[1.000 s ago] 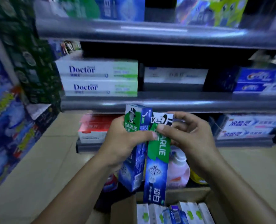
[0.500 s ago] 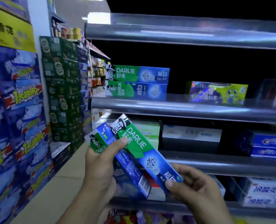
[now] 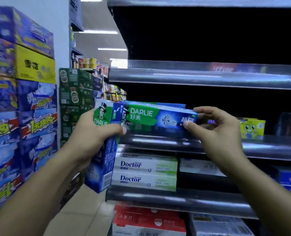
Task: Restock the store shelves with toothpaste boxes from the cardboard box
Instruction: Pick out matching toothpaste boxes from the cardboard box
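Now | your right hand point(image 3: 216, 133) pinches the right end of a level Darlie toothpaste box point(image 3: 158, 117), thumb below, fingers on top, just above the shelf rail point(image 3: 269, 148) | your left hand point(image 3: 93, 135) grips a second Darlie box point(image 3: 105, 160) upright, at that rail's left end.

Glossy cardboard toothpaste box point(image 3: 158, 117); shiny metal shelf edge point(image 3: 192, 77).

Blue drink cartons point(image 3: 36, 97) stacked at left, a yellow carton point(image 3: 35, 65) among them. Green beer cases point(image 3: 73, 92) just beyond. Two Doctor boxes point(image 3: 144, 172) stacked. Yellow-green cartoon box point(image 3: 251, 127) at right.
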